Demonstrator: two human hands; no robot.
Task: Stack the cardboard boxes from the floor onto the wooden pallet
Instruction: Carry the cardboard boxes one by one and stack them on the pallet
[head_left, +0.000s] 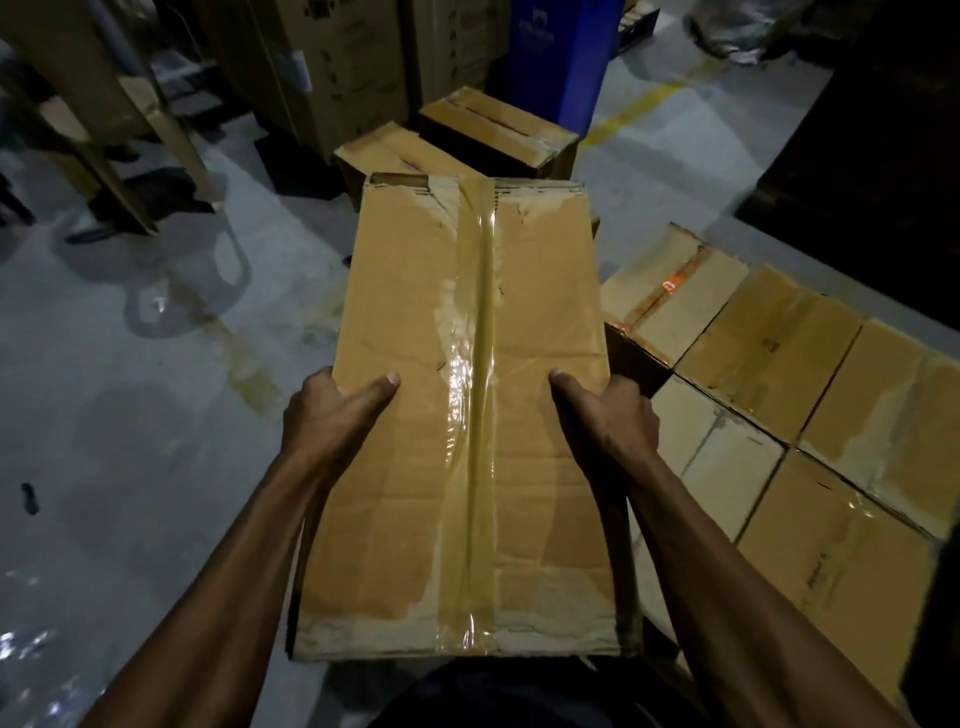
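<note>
1. Between the two forearms, a long cardboard box (467, 415) was held up off the floor (130, 415), its taped top facing the camera and a glossy strip of tape (480, 364) running down its middle.
2. On the box's left edge, the left hand (332, 410) gripped it, thumb lying on top and fingers wrapped round the side out of sight.
3. On the box's right edge, the right hand (605, 415) gripped it the same way, thumb on top.
4. Right of the held box, a layer of stacked boxes (789, 395) sat packed edge to edge; whatever they rested on was hidden, possibly the pallet.
5. Beyond the held box's far end, two more boxes (467, 140) stood on the floor, touching each other.
6. Farther behind those, tall cartons (353, 62) and a blue panel (561, 57) stood in dim light.
</note>
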